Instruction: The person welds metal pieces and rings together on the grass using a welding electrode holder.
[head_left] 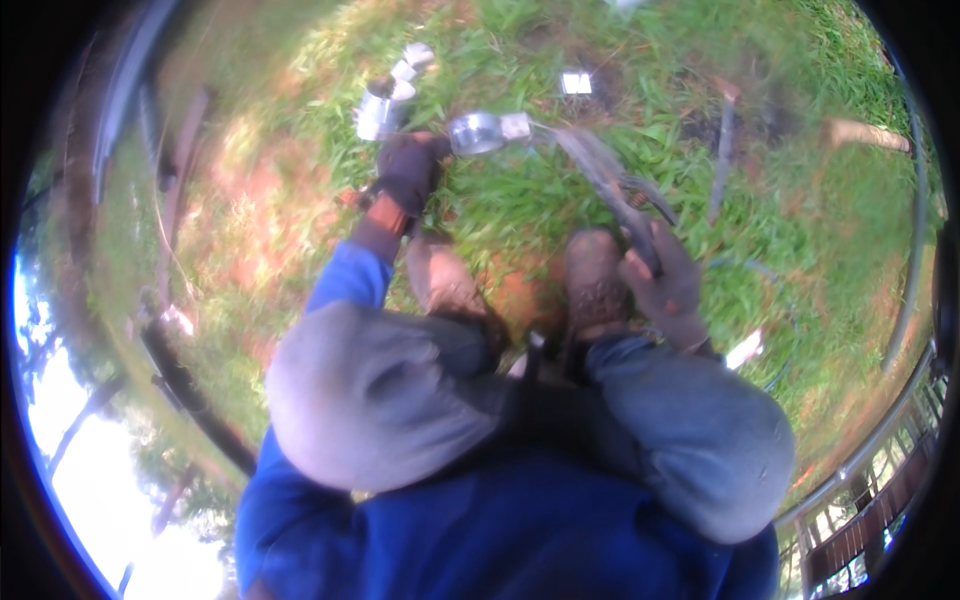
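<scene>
My left hand (410, 172), in a dark glove, reaches out past my left boot (443, 275). Its fingers close at the left end of a shiny metal cylinder (478, 132), which lies sideways above the grass. A smaller pale metal piece (515, 126) sits at the cylinder's right end. My right hand (668, 285), gloved too, wraps round the handle of a long dark tool (600, 170) with a second curved lever and a small coil spring. The tool slants up and left toward the metal pieces; motion blurs its front, so its kind is unclear.
Beyond my left hand stands an open metal can (380, 112), with small metal pieces (410, 64) behind it. A white square (576, 83), a bar (722, 150) and a wooden piece (868, 134) lie on the grass. My right boot (596, 275) is beside the tool.
</scene>
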